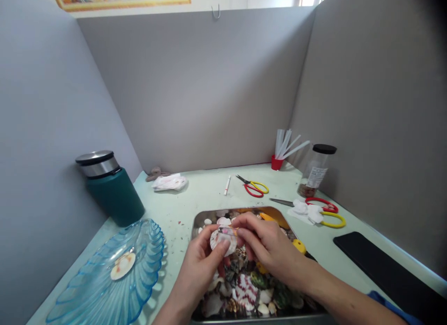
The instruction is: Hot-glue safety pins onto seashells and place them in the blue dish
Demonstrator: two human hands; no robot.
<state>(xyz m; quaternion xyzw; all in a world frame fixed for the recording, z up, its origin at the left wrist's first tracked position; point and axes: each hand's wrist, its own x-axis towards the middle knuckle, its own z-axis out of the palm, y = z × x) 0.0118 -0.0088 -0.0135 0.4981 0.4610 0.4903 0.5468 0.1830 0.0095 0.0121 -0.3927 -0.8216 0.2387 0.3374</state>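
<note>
Both my hands meet over a metal tray (195, 222) heaped with seashells. My left hand (200, 264) is closed on a pale, fan-shaped scallop shell (218, 243), its thumb pressed on the shell's face. My right hand (270, 246) pinches a small, slim pink-and-orange piece (227, 231) against the shell's upper part; its exact kind is too small to tell. Below the hands lies a red-and-white striped shell (246, 290) among darker and greenish ones. Part of the tray is hidden by my hands and right forearm.
To the left stand a blue shell-shaped glass dish (146, 287) holding one scallop shell (123, 266) and a teal bottle (115, 194). Scissors (254, 187), larger scissors (331, 218) with white tissue (307, 211), a jar (314, 171) and a red cup (277, 163) stand right. Grey panels surround the table.
</note>
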